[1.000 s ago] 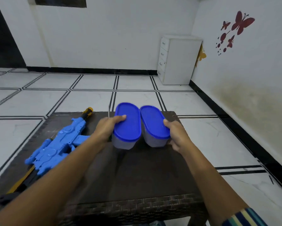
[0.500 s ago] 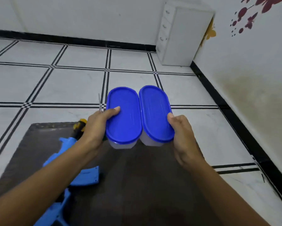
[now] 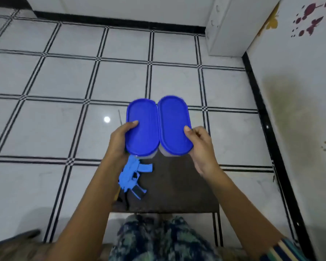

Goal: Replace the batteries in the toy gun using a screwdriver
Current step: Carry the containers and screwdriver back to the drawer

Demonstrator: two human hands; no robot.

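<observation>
The left hand's [image 3: 118, 142] fingers [image 3: 133, 122] grip the left box [image 3: 142, 129]: the thumb lies on its blue lid and the others are hidden beneath. The right hand's [image 3: 201, 147] fingers [image 3: 187, 129] grip the right box [image 3: 174, 125] the same way, thumb on the lid and the rest curled at its 3 o'clock side. The two boxes are side by side, long edges touching, held above the bench [image 3: 177, 185]. A thin metal rod [image 3: 119, 117] sticks out of the left hand toward 12 o'clock; what it belongs to cannot be told. The gun [image 3: 133, 176] lies on the bench at 7 o'clock from the boxes, partly under the left wrist. Tiled floor [image 3: 64, 81] surrounds the bench. A white cabinet [image 3: 228, 25] stands at 1 o'clock against the wall [image 3: 290, 72].
</observation>
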